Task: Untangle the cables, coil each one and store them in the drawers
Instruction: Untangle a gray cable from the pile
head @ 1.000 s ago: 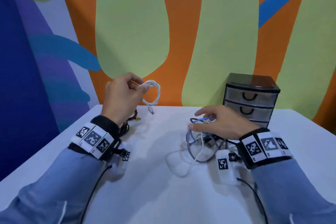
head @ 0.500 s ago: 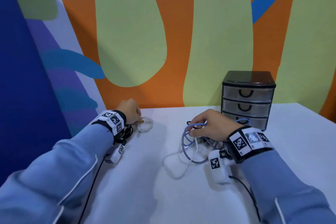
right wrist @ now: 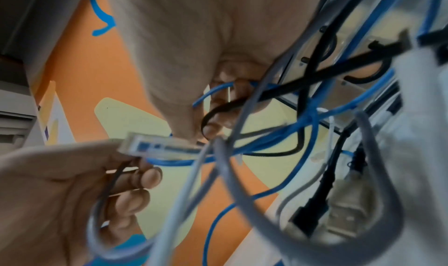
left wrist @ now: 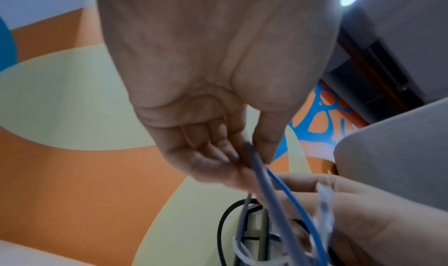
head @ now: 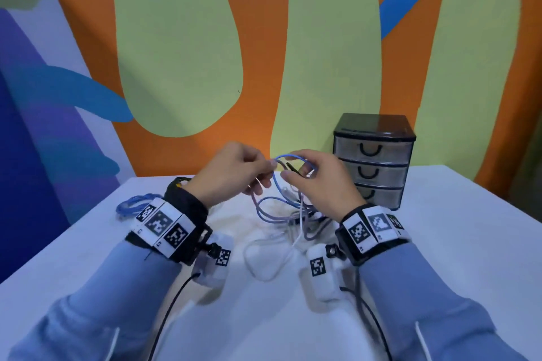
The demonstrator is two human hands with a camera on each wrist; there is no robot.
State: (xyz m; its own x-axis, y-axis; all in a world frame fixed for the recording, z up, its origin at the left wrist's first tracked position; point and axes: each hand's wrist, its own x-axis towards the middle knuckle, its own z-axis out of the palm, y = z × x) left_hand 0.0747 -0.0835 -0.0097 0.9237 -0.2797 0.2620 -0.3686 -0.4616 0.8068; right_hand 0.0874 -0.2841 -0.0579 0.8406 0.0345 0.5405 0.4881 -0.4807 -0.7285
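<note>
A tangle of blue, grey, white and black cables point(head: 293, 217) lies mid-table. Above it, both hands hold up a loop of the blue cable point(head: 289, 157). My left hand point(head: 264, 173) pinches the blue cable point(left wrist: 298, 203) and a grey strand point(left wrist: 257, 164) between thumb and fingers. My right hand point(head: 293, 173) curls its fingers point(right wrist: 225, 107) round blue and black strands. A clear plug point(right wrist: 155, 145) sits between the two hands. The black three-drawer unit point(head: 374, 161) stands at the back right with all drawers closed.
A coiled blue cable point(head: 129, 205) lies at the table's left rear, beside my left wrist. A loose white loop point(head: 264, 258) trails from the tangle toward me. The painted wall runs close behind the table point(head: 454, 243).
My left hand set the white coiled cable down at the left rear, then came to the middle. Both hands have lifted the blue cable up out of the tangle.
</note>
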